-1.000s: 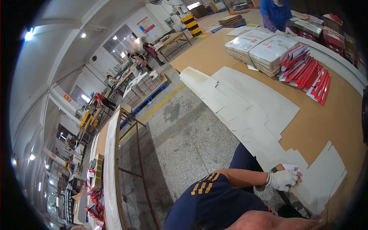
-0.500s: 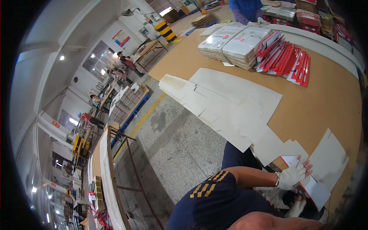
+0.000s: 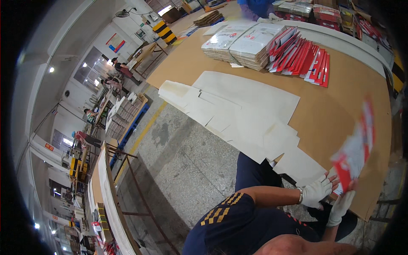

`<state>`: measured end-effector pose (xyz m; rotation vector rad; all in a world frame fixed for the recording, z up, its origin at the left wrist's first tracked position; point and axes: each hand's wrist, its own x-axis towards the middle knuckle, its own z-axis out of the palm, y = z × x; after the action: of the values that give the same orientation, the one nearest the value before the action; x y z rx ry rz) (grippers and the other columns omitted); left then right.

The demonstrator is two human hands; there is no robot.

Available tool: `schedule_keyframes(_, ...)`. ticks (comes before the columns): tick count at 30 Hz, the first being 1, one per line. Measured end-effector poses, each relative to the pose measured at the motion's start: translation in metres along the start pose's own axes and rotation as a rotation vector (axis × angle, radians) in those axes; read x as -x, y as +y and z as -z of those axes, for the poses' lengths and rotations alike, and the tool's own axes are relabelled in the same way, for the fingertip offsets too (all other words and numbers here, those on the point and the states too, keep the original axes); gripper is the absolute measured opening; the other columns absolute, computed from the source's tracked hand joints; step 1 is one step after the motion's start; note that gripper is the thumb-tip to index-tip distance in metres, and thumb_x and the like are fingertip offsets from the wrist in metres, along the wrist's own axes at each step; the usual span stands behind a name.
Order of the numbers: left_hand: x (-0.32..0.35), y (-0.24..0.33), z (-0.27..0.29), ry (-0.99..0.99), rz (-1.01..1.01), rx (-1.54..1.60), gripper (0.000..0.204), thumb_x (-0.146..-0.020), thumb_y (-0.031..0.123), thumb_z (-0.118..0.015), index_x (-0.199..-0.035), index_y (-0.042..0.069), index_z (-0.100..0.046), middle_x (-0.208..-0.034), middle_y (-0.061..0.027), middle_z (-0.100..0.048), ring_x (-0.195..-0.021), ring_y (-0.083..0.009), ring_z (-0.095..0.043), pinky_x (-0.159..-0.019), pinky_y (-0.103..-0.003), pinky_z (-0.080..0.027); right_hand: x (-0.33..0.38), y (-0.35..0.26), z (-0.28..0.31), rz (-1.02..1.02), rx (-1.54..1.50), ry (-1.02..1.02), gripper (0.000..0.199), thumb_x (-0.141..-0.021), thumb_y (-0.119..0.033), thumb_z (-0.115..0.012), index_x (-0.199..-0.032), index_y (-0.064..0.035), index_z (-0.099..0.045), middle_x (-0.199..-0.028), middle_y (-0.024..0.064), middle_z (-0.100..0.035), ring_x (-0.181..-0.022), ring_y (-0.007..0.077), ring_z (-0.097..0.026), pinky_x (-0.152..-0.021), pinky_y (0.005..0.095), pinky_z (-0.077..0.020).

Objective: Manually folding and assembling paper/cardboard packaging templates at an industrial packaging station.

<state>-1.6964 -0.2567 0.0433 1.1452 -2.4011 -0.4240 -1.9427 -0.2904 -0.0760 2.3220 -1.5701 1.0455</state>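
A broad tan tabletop (image 3: pixel 321 110) stands over a speckled grey floor (image 3: pixel 187 157). Above its near edge, a blurred, flat red-and-white card mailer (image 3: pixel 353 156) is raised, its lower end pinched in the white-gloved right hand (image 3: pixel 341 207). The white-gloved left hand (image 3: pixel 317 191) spreads beside it, fingers extended; I cannot tell whether they touch. Leftward lie overlapping off-white paperboard sheets (image 3: pixel 246 108); beyond, fanned red-and-white envelopes (image 3: pixel 297 58) adjoin a strapped stack of flat white cartons (image 3: pixel 248 44).
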Motion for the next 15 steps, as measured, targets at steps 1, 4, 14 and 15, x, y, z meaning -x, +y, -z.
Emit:
schedule_keyframes(1, 0.004, 0.002, 0.017, -0.006, -0.01, 0.0, 0.115, -0.056, 0.049, -0.079, -0.141, -0.009, -0.027, -0.149, -0.0244, -0.027, -0.141, -0.0377, -0.019, -0.115, -0.054, -0.01, -0.015, -0.003, 0.006, 0.178, 0.01, -0.092, 0.055, -0.083, 0.002, -0.057, -0.135, 0.0024, -0.04, -0.137, 0.0227, -0.044, -0.128, 0.042, -0.041, -0.108, 0.0497, -0.0327)
schedule_keyframes(4, 0.051, 0.0, 0.043, -0.078, 0.073, -0.287, 0.091, -0.07, 0.035, -0.067, -0.142, -0.006, -0.028, -0.148, -0.0231, -0.03, -0.139, -0.0369, -0.025, -0.112, -0.055, -0.019, -0.085, -0.06, 0.059, 0.26, -0.108, -0.239, 0.051, -0.085, 0.0, -0.051, -0.135, 0.0018, -0.04, -0.138, 0.0215, -0.044, -0.13, 0.0389, -0.041, -0.109, 0.0476, -0.0318)
schedule_keyframes(14, 0.115, -0.087, 0.081, -0.026, 0.001, -0.102, 0.044, -0.076, 0.008, -0.06, -0.12, 0.004, -0.058, -0.121, -0.0128, -0.055, -0.116, -0.0298, -0.05, -0.098, -0.039, -0.042, -0.061, -0.01, 0.065, 0.097, -0.063, -0.356, 0.04, -0.09, -0.007, -0.045, -0.129, -0.0013, -0.049, -0.136, 0.0172, -0.048, -0.13, 0.0345, -0.042, -0.111, 0.0468, -0.0295)
schedule_keyframes(15, 0.11, -0.094, 0.083, 0.038, 0.03, 0.061, 0.038, -0.075, 0.007, -0.062, -0.113, 0.005, -0.062, -0.111, -0.0122, -0.058, -0.107, -0.0298, -0.055, -0.092, -0.038, -0.045, -0.069, -0.017, 0.069, 0.1, -0.094, -0.336, 0.041, -0.089, -0.006, -0.045, -0.129, -0.0014, -0.049, -0.136, 0.0173, -0.049, -0.129, 0.0339, -0.043, -0.11, 0.0464, -0.0297)
